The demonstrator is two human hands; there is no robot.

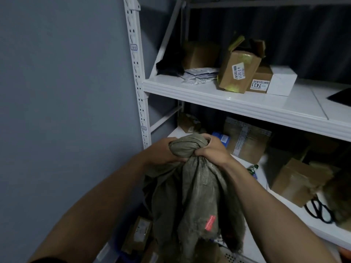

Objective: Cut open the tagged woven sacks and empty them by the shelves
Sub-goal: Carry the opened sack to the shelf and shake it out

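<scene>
A grey-green woven sack [197, 188] hangs upside down in front of me, its frayed open mouth at the bottom. A red tag [209, 223] is fixed low on its right side. My left hand [161, 150] grips the bunched top of the sack from the left. My right hand [210, 147] grips the same bunch from the right, fingers curled over the fabric. The sack hangs beside the left post of the white shelves [247, 103]. Black-handled scissors [319, 209] lie on the lower shelf at the right.
The upper shelf carries a tilted cardboard box [237, 71], a smaller labelled box [260, 82], a white box [281, 80] and flat packets [199, 74]. More cartons [296, 179] fill the lower shelf. Parcels [138, 234] lie on the floor under the sack. A grey wall [66, 92] is on the left.
</scene>
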